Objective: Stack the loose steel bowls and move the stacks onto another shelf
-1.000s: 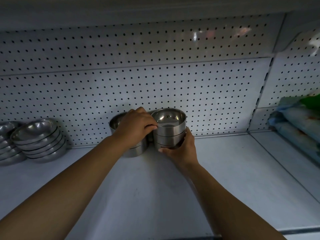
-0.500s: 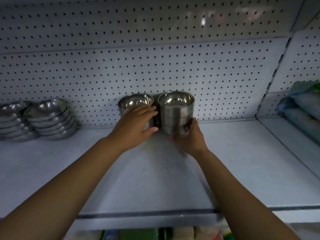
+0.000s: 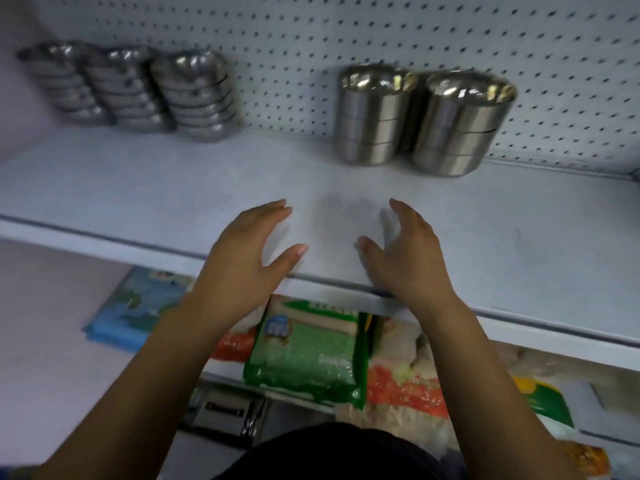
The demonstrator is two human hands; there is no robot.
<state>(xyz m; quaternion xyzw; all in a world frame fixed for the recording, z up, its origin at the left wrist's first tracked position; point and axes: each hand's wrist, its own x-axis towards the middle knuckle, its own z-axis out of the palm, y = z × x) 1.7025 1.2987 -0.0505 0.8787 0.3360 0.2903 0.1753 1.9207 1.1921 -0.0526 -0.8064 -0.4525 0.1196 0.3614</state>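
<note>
Bowl stacks (image 3: pixel 375 116) are glossy polished steel; the shelf (image 3: pixel 173 188) is matt painted white; the green packet (image 3: pixel 304 355) is shiny plastic.

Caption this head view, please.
Left hand and right hand hover open above the shelf; left bowl stack and right bowl stack stand behind.

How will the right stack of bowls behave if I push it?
Likely rigid and slippery: the right stack is polished steel. Pushed low, it should slide on the smooth shelf; pushed at the rim, the top bowl may shift. It could knock the left stack close beside it.
</note>
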